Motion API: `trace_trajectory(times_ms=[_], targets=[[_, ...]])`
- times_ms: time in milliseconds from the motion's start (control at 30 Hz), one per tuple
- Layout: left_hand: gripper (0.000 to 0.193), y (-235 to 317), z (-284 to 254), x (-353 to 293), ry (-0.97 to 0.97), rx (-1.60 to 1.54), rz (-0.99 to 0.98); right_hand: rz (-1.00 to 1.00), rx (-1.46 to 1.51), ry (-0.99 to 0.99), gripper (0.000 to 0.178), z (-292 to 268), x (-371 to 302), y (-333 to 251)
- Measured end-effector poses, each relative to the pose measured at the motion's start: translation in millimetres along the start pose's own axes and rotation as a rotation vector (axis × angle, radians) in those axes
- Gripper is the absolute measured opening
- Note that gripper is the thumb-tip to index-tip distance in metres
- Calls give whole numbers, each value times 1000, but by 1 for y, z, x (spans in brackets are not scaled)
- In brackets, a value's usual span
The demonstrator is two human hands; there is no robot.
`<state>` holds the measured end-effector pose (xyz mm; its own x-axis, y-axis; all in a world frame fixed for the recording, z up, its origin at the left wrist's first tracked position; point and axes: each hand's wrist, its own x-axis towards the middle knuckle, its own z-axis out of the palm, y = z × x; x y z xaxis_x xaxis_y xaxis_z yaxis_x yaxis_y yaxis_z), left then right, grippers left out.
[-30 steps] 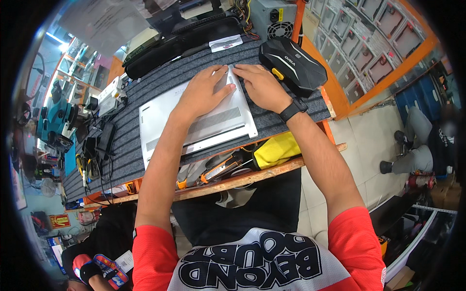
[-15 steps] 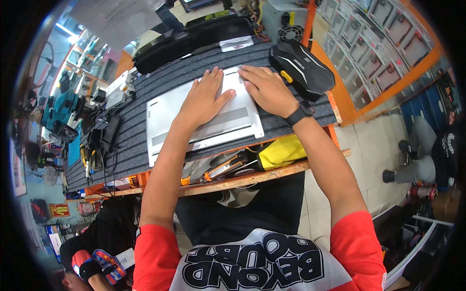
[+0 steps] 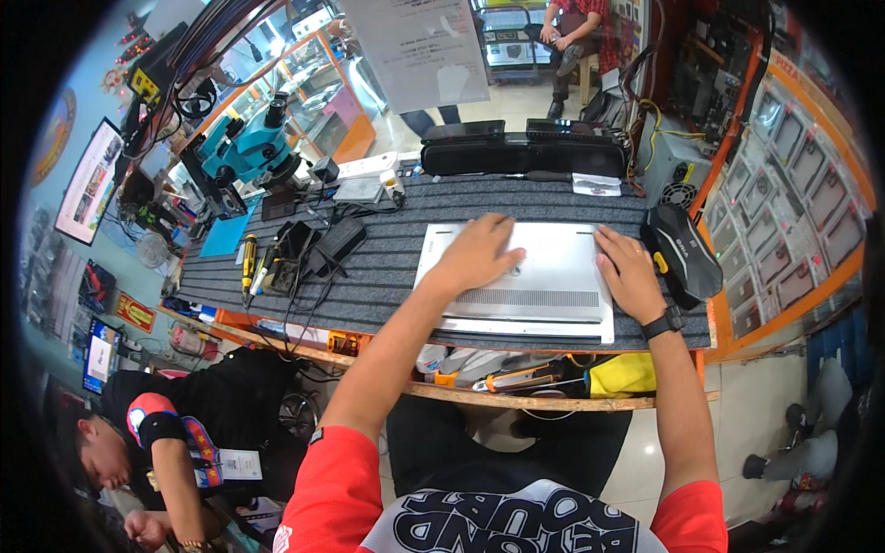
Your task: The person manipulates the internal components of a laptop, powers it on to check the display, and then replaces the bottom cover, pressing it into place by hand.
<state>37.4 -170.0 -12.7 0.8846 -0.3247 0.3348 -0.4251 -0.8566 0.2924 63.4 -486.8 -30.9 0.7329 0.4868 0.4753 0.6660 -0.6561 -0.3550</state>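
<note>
- A silver laptop (image 3: 535,276) lay closed and turned underside up on the grey ribbed mat (image 3: 387,263) of the workbench, its long vent grille facing the person and its near edge close to the bench's front edge.
- The left hand (image 3: 477,253) rested flat on the laptop's left half, palm down, fingers stretched out and slightly spread, gripping nothing.
- The right hand (image 3: 631,276) lay flat on the laptop's right edge, fingers extended and close together, a ring on one finger and a black wristwatch (image 3: 664,323) on the wrist; it clamped nothing either.
- Just right of the right hand, a black zipped pouch (image 3: 682,253) sat on the mat's corner, touching or nearly touching the laptop's right side.
- Behind the laptop, along the mat's far edge, lay a long black case (image 3: 525,152), with a small white packet (image 3: 596,184) in front of it.
- To the left of the laptop, well apart, a black power adapter (image 3: 336,240) and tangled black cables lay on the mat, and a yellow-handled screwdriver (image 3: 248,258) lay further left.
- A teal microscope (image 3: 244,152) stood at the bench's far left corner.
- On a shelf under the bench front lay an orange-handled tool (image 3: 516,378) and a yellow cloth (image 3: 627,376).
- Another person in a black shirt (image 3: 175,433) bent low at the lower left, apart from the bench work.
</note>
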Motion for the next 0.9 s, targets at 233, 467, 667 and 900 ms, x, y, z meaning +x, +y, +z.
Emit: trace_trajectory(times_ms=[233,467,667,900], targets=[[64,61,29,55,-132,-38,69,-27,-18,33,41,11,-1,9],[62,69,35,51,-52,-12,77,9,-88,57,42,13,1,6],[65,65,32,49,-116,-52,20,48,-148,43,44,21,10,0],[79,25,-6,5,-200,58,-162,80,-125,-3,47,17,6,2]])
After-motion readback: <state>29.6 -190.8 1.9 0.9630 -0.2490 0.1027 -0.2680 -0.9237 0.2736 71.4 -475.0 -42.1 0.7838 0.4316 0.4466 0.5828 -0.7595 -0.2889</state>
